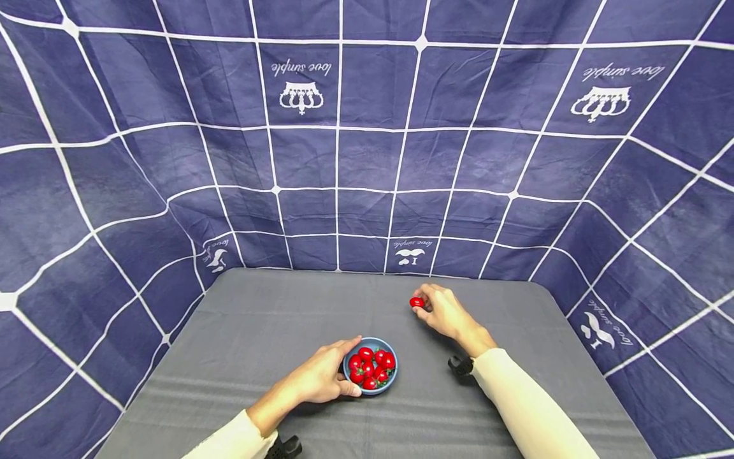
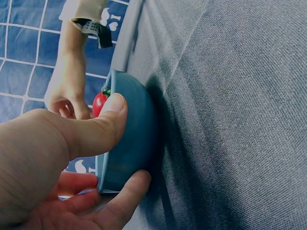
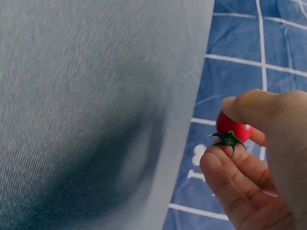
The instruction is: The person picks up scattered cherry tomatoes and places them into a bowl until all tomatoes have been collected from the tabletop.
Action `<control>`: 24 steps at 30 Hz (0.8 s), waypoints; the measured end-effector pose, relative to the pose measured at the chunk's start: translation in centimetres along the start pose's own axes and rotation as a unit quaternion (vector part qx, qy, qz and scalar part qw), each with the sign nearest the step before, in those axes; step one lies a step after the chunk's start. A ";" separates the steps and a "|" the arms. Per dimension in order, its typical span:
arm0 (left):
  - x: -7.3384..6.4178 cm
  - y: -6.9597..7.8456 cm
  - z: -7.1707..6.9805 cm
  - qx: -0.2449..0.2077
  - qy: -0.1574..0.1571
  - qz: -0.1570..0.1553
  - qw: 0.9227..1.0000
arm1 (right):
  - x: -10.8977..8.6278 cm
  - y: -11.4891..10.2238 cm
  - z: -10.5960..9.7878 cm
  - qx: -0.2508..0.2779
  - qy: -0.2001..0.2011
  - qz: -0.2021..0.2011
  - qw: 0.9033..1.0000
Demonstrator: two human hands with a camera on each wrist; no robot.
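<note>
A blue bowl [image 1: 370, 390] full of several red cherry tomatoes [image 1: 367, 368] sits on the grey table. My left hand [image 1: 322, 375] grips its left side; in the left wrist view the thumb [image 2: 103, 125] lies over the rim and the other fingers curl against the bowl's wall [image 2: 132, 129]. Farther back and to the right, my right hand [image 1: 443, 311] pinches a single cherry tomato [image 1: 417, 302] between thumb and fingertips. The right wrist view shows that tomato [image 3: 233, 128] with its green stem cap, held above the cloth.
Grey cloth covers the table [image 1: 275, 312]. A dark blue curtain [image 1: 367, 153] with white grid lines rises behind the table and along both sides. Black straps [image 1: 459, 366] show at the cuffs of both cream sleeves [image 1: 527, 401].
</note>
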State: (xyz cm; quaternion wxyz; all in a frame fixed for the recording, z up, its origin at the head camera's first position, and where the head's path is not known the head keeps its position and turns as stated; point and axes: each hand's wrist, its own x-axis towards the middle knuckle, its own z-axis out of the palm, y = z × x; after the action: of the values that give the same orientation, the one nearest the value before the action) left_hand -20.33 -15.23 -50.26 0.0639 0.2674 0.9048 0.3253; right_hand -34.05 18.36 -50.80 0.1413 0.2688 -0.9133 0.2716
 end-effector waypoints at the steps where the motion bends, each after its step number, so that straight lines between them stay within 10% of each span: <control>1: 0.0 0.1 0.0 0.000 0.001 0.000 1.000 | 0.0 -0.3 -0.1 0.001 0.000 -0.002 1.000; 24: 0.2 -0.1 0.1 0.000 0.002 0.000 1.000 | -1.1 -5.9 -1.1 0.000 0.018 -0.074 0.997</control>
State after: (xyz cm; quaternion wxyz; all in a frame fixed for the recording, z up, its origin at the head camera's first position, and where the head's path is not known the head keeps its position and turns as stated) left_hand -20.49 -15.15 -50.39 0.0617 0.2665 0.9051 0.3256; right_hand -29.69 15.30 -47.92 0.1775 0.3305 -0.8884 0.2648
